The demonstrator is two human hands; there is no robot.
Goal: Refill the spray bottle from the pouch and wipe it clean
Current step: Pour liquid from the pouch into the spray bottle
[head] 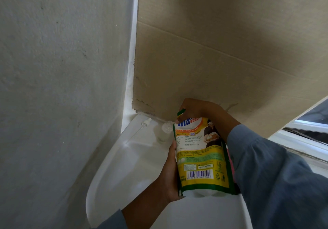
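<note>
A yellow and green refill pouch [200, 156] is held upright over a white table [124, 159]. My left hand [170, 175] grips its lower left side and base. My right hand [197, 109] pinches the pouch's top corner. Just left of the pouch top stands a small clear spray bottle [164, 133] with its neck uncapped, partly hidden by the pouch. Its white spray head with a thin dip tube [144, 124] lies on the table further left, near the wall.
A rough white wall [62, 69] rises on the left. A sheet of brown cardboard [213, 51] leans behind the table. A white window frame [301, 140] runs at the right. Something pink [232, 164] peeks from behind the pouch.
</note>
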